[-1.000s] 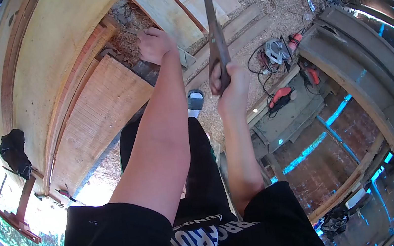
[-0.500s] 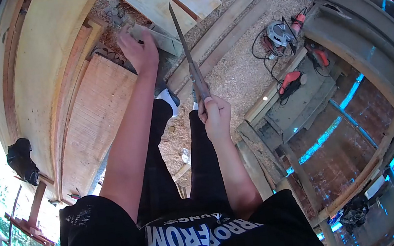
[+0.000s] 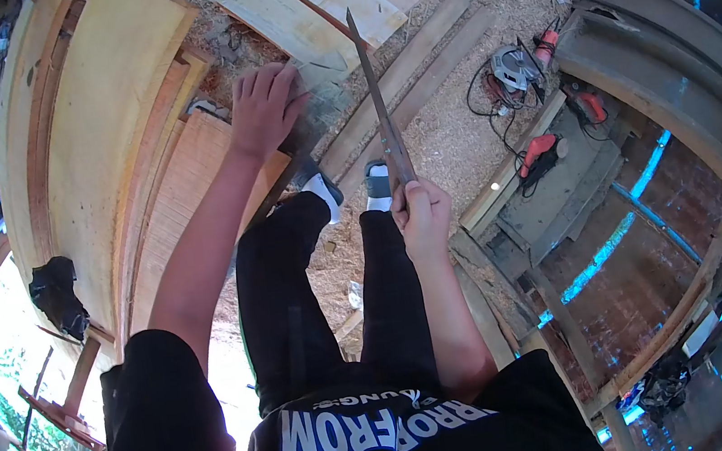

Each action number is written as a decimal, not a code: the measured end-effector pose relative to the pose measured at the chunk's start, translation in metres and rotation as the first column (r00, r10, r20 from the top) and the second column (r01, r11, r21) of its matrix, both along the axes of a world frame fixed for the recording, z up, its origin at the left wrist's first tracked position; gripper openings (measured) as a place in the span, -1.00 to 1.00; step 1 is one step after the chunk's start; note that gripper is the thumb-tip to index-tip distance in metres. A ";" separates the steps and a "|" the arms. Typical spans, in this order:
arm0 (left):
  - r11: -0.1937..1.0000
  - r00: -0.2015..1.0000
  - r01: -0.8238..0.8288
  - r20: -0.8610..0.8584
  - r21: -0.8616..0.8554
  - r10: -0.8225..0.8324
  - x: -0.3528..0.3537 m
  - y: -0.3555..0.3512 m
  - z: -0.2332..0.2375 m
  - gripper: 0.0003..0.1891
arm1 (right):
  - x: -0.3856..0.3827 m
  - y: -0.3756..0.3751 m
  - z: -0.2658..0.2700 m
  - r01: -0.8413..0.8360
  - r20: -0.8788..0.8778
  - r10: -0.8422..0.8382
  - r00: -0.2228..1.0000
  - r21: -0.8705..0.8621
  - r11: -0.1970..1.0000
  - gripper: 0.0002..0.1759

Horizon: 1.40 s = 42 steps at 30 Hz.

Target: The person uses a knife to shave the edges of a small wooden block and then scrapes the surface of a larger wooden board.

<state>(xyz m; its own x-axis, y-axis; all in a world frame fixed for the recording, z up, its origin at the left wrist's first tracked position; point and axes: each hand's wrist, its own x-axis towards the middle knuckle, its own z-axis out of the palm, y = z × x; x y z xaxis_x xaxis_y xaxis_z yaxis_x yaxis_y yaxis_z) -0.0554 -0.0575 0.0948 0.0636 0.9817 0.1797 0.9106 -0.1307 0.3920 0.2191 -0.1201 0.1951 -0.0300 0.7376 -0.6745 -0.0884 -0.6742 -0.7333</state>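
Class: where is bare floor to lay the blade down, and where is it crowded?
Free: sawdust floor between the planks and the power tools. Crowded: by the left hand, among stacked boards; the right hand grips the blade.

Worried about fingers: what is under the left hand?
The left hand lies flat over a grey wood piece beside a ribbed plank; its palm hides the contact. The right hand grips a blade.
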 end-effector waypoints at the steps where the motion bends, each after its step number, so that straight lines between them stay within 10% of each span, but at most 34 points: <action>1: 1.000 1.000 0.006 -0.004 0.005 -0.006 0.002 -0.001 -0.006 -0.49 | 0.000 0.001 0.001 0.006 -0.004 -0.006 1.000 0.005 1.000 -0.58; 4: 0.967 0.978 -0.106 -0.198 -0.232 0.060 0.010 -0.004 -0.011 -0.54 | -0.002 0.002 0.006 0.003 -0.066 -0.004 0.998 -0.002 1.000 -0.62; 18: 0.674 0.778 -0.438 0.125 -0.595 0.616 0.066 -0.030 -0.009 -0.37 | -0.008 -0.007 0.000 0.009 -0.036 -0.008 0.999 0.017 1.000 -0.61; 22: 0.777 0.814 -0.515 0.079 -0.363 0.576 0.034 -0.005 -0.015 -0.49 | -0.009 -0.008 0.002 0.008 -0.024 -0.008 1.000 0.011 1.000 -0.60; 24: 0.933 0.934 -0.279 0.161 -0.228 0.319 0.014 0.010 -0.021 -0.64 | -0.011 -0.007 0.004 0.006 -0.035 -0.006 0.999 0.008 1.000 -0.60; 30: 0.818 0.934 -0.340 -0.063 -0.464 0.352 0.022 0.004 -0.018 -0.71 | -0.025 -0.014 -0.005 -0.047 -0.019 0.048 0.999 0.055 0.997 -0.58; 42: 0.872 0.899 -0.411 0.038 -0.264 0.436 0.037 -0.007 -0.038 -0.82 | -0.044 -0.020 -0.013 -0.240 0.119 0.227 0.967 0.109 0.965 -0.59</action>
<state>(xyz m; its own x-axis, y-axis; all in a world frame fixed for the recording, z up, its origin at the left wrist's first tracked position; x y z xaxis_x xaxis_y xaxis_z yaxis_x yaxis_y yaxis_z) -0.0181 -0.0646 0.0570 -0.3733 0.9239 -0.0835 0.8147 0.3696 0.4468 0.1751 -0.1397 0.1819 -0.1454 0.7951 -0.5888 0.1418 -0.5722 -0.8078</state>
